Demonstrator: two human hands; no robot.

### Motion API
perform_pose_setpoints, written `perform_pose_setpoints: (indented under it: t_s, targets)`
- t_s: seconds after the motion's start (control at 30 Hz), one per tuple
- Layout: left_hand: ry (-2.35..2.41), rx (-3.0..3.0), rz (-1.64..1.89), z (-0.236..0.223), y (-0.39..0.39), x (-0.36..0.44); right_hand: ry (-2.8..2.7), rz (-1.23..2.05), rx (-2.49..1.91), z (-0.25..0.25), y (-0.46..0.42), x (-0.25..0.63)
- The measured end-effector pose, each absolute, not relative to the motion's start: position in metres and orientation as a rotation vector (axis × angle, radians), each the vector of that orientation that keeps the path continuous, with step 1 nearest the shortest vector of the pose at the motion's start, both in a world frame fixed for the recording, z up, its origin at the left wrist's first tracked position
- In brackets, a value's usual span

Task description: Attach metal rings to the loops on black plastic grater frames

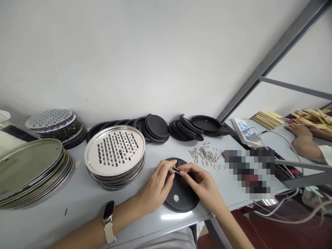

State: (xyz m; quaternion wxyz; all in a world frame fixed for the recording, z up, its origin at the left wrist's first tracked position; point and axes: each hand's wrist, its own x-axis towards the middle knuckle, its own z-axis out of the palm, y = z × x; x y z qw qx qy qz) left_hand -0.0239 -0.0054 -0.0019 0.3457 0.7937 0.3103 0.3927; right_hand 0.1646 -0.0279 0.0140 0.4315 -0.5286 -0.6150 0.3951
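A small silver pear-shaped wire clip is at the top of a round black disc, which lies flat at the table's front edge with a small round sticker on it. My right hand pinches one end of the clip between thumb and fingers. My left hand is curled over the disc's left side, its thumb and index finger closed around the clip's looped end. Beyond my right hand lies a loose pile of similar wire clips and rings.
To the left stand stacks of perforated metal discs and large round plates. Black round covers line the wall. On the right are a metal frame, a white power strip, cables and another person's hand near wooden pieces.
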Motion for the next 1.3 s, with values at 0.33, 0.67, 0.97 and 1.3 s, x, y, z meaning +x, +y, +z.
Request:
perform_pose_setpoints:
  t_s: [0.33,0.67,0.97,1.3]
  targets:
    - [0.903,1.943,1.011,0.002,-0.003,-0.02,-1.683,0.902,-1.328,0.016,-0.035,0.166]
    - [0.972,2.039,0.991,-0.002,0.003,-0.021,-1.797,0.61,-1.369,0.015,-0.028,0.181]
    - [1.073,1.884,1.018,0.012,0.004,-0.011,-2.155,0.086,-1.484,-0.003,0.008,0.255]
    - [1.092,1.617,0.955,0.006,0.023,0.004,-2.276,0.161,-1.43,0.005,0.008,0.25]
